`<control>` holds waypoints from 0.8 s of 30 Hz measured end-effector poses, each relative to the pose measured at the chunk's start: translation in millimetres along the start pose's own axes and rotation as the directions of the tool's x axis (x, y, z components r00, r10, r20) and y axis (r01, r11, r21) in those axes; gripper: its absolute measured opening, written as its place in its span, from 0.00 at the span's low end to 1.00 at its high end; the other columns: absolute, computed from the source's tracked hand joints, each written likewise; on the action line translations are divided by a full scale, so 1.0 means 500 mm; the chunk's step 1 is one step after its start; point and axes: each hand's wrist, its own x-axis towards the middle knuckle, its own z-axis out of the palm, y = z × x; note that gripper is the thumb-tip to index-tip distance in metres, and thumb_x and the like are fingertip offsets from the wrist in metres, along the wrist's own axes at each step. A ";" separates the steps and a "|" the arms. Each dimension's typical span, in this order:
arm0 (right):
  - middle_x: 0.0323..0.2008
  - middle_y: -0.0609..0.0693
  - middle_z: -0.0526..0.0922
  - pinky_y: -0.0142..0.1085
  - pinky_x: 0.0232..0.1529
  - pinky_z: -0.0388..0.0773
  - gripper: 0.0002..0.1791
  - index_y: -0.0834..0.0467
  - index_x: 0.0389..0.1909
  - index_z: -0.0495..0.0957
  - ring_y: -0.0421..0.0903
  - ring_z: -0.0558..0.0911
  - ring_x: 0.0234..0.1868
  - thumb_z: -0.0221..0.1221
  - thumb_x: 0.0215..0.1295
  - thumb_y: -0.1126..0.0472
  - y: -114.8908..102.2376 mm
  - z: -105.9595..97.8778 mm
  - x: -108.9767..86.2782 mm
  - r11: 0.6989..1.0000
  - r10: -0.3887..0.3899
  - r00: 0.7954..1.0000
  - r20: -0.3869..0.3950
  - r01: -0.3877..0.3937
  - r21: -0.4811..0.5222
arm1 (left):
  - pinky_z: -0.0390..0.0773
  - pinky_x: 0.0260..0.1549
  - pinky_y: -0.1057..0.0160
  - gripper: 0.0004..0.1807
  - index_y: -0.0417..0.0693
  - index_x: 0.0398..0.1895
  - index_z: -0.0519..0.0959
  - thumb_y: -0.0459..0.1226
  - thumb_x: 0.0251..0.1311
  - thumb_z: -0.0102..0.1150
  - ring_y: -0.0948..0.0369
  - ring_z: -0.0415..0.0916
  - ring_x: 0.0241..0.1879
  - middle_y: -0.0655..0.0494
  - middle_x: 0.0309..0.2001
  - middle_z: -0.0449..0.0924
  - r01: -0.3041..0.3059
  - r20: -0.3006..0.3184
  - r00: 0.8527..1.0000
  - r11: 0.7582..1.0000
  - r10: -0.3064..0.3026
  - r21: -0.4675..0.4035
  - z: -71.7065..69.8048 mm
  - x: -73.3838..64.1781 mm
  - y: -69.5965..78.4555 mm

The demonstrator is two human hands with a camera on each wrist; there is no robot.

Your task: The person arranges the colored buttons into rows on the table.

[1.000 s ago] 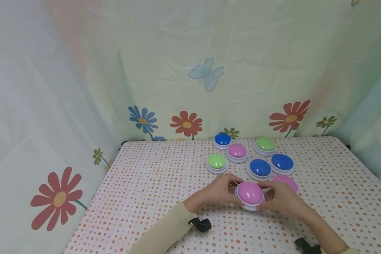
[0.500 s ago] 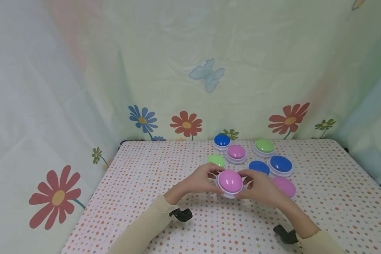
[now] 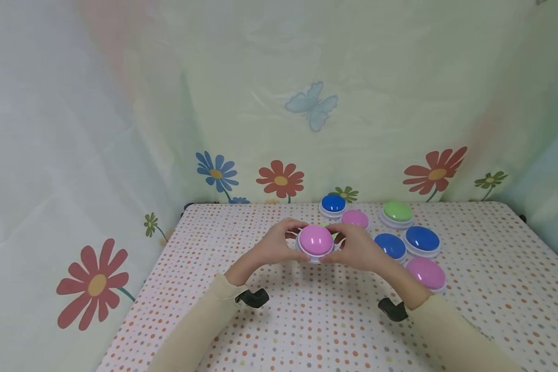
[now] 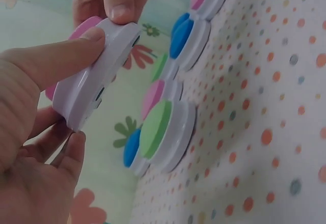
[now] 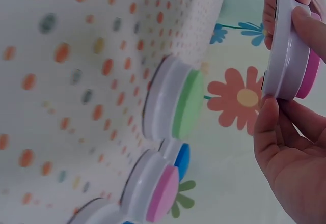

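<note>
Between both hands, raised off the table, is a push button with a pink dome and white base (image 3: pixel 316 239). My left hand (image 3: pixel 278 244) grips its left side with thumb and fingers; my right hand (image 3: pixel 357 248) grips the right side. In the left wrist view the white base of the held button (image 4: pixel 86 81) is seen side-on, well apart from the dotted cloth. A green button (image 4: pixel 158 132) stands on the cloth behind it, mostly hidden by the hands in the head view. The right wrist view shows the held button (image 5: pixel 290 51) pinched from both sides.
Several more buttons stand on the dotted tablecloth (image 3: pixel 283 320): a blue one (image 3: pixel 333 203) and a pink one (image 3: pixel 355 219) at the back, a green one (image 3: pixel 398 211), two blue ones (image 3: pixel 422 238) and a pink one (image 3: pixel 426 273) on the right. A flowered curtain (image 3: pixel 242 103) hangs behind.
Both hands have carried the pink button leftward and away from me, lifting it off the table area by the right-hand pink button. The other buttons stay where they were.
</note>
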 end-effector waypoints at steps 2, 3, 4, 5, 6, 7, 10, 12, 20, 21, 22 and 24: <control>0.43 0.50 0.82 0.37 0.38 0.79 0.37 0.61 0.54 0.78 0.48 0.78 0.40 0.78 0.42 0.53 -0.004 -0.001 0.017 1.000 0.009 1.000 0.013 -0.009 -0.005 | 0.75 0.52 0.63 0.39 0.44 0.61 0.73 0.36 0.41 0.80 0.60 0.72 0.52 0.55 0.54 0.73 0.015 -0.006 1.000 1.000 -0.015 -0.008 -0.010 0.002 -0.004; 0.43 0.50 0.82 0.37 0.38 0.80 0.37 0.61 0.54 0.78 0.48 0.78 0.40 0.79 0.42 0.53 -0.005 0.000 0.025 1.000 0.020 1.000 0.021 -0.020 -0.003 | 0.75 0.52 0.63 0.39 0.44 0.61 0.73 0.36 0.41 0.80 0.60 0.72 0.52 0.55 0.54 0.72 0.020 -0.008 1.000 1.000 -0.020 -0.007 -0.015 0.004 -0.008; 0.44 0.51 0.82 0.37 0.38 0.80 0.37 0.61 0.55 0.78 0.49 0.78 0.41 0.79 0.42 0.53 -0.006 0.002 0.034 0.999 0.031 0.999 0.028 -0.031 -0.009 | 0.75 0.52 0.64 0.39 0.45 0.61 0.73 0.37 0.41 0.80 0.60 0.72 0.52 0.55 0.54 0.72 0.025 -0.011 1.000 1.000 -0.025 0.001 -0.019 0.005 -0.014; 0.45 0.51 0.82 0.37 0.38 0.80 0.38 0.60 0.55 0.78 0.49 0.78 0.41 0.79 0.41 0.52 -0.007 0.004 0.044 0.999 0.046 0.998 0.035 -0.046 -0.012 | 0.75 0.52 0.64 0.40 0.45 0.61 0.73 0.37 0.41 0.80 0.60 0.72 0.52 0.55 0.55 0.73 0.027 -0.011 1.000 1.000 -0.027 0.012 -0.023 0.008 -0.019; 0.45 0.52 0.81 0.37 0.38 0.80 0.38 0.60 0.55 0.77 0.49 0.78 0.42 0.79 0.41 0.52 -0.007 0.006 0.053 0.998 0.061 0.997 0.041 -0.060 -0.017 | 0.75 0.53 0.64 0.40 0.45 0.62 0.73 0.37 0.42 0.80 0.60 0.72 0.53 0.55 0.55 0.73 0.031 -0.011 0.999 0.999 -0.031 0.021 -0.027 0.010 -0.026; 0.46 0.52 0.81 0.38 0.38 0.80 0.39 0.60 0.56 0.77 0.49 0.78 0.42 0.78 0.42 0.51 -0.006 0.009 0.062 0.997 0.074 0.996 0.048 -0.073 -0.024 | 0.75 0.53 0.64 0.40 0.46 0.62 0.72 0.38 0.42 0.80 0.60 0.72 0.53 0.56 0.55 0.73 0.037 -0.014 0.999 0.999 -0.036 0.032 -0.031 0.013 -0.033; 0.48 0.52 0.81 0.38 0.40 0.80 0.40 0.59 0.57 0.77 0.49 0.78 0.44 0.78 0.41 0.50 -0.003 0.016 0.090 0.993 0.109 0.992 0.064 -0.107 -0.042 | 0.74 0.54 0.62 0.40 0.45 0.62 0.72 0.38 0.42 0.80 0.60 0.72 0.53 0.55 0.55 0.73 0.052 -0.027 0.998 0.997 -0.050 0.054 -0.043 0.021 -0.051; 0.49 0.54 0.81 0.40 0.42 0.81 0.40 0.60 0.58 0.76 0.50 0.78 0.45 0.78 0.42 0.50 0.000 0.018 0.107 0.994 0.108 0.992 0.073 -0.105 -0.043 | 0.75 0.54 0.61 0.40 0.44 0.62 0.72 0.38 0.42 0.80 0.60 0.73 0.53 0.55 0.55 0.74 0.064 -0.041 0.997 0.996 -0.062 0.060 -0.051 0.025 -0.059; 0.50 0.53 0.80 0.40 0.44 0.81 0.40 0.60 0.59 0.76 0.50 0.78 0.46 0.78 0.42 0.52 0.006 0.030 0.153 0.991 0.133 0.983 0.124 -0.135 0.001 | 0.75 0.53 0.61 0.40 0.43 0.62 0.72 0.36 0.42 0.79 0.59 0.73 0.52 0.53 0.55 0.73 0.092 -0.057 0.994 0.994 -0.088 0.061 -0.073 0.033 -0.083; 0.50 0.53 0.80 0.40 0.45 0.81 0.40 0.59 0.59 0.76 0.50 0.78 0.47 0.78 0.43 0.52 0.006 0.032 0.157 0.990 0.137 0.982 0.132 -0.138 0.000 | 0.75 0.53 0.62 0.40 0.43 0.62 0.72 0.36 0.42 0.79 0.60 0.73 0.52 0.54 0.55 0.73 0.100 -0.060 0.994 0.993 -0.096 0.063 -0.074 0.033 -0.086; 0.51 0.53 0.80 0.41 0.45 0.80 0.40 0.59 0.59 0.76 0.50 0.78 0.47 0.78 0.43 0.52 0.006 0.034 0.161 0.990 0.142 0.980 0.138 -0.143 0.000 | 0.75 0.53 0.61 0.40 0.43 0.62 0.72 0.35 0.42 0.79 0.59 0.73 0.53 0.52 0.55 0.73 0.102 -0.062 0.993 0.993 -0.099 0.057 -0.074 0.033 -0.088; 0.51 0.52 0.80 0.41 0.47 0.80 0.39 0.58 0.58 0.76 0.49 0.78 0.47 0.78 0.43 0.51 0.009 0.038 0.168 0.988 0.152 0.978 0.145 -0.153 -0.001 | 0.74 0.53 0.61 0.40 0.42 0.62 0.72 0.35 0.41 0.80 0.58 0.73 0.53 0.52 0.55 0.72 0.117 -0.070 0.991 0.992 -0.114 0.052 -0.076 0.034 -0.095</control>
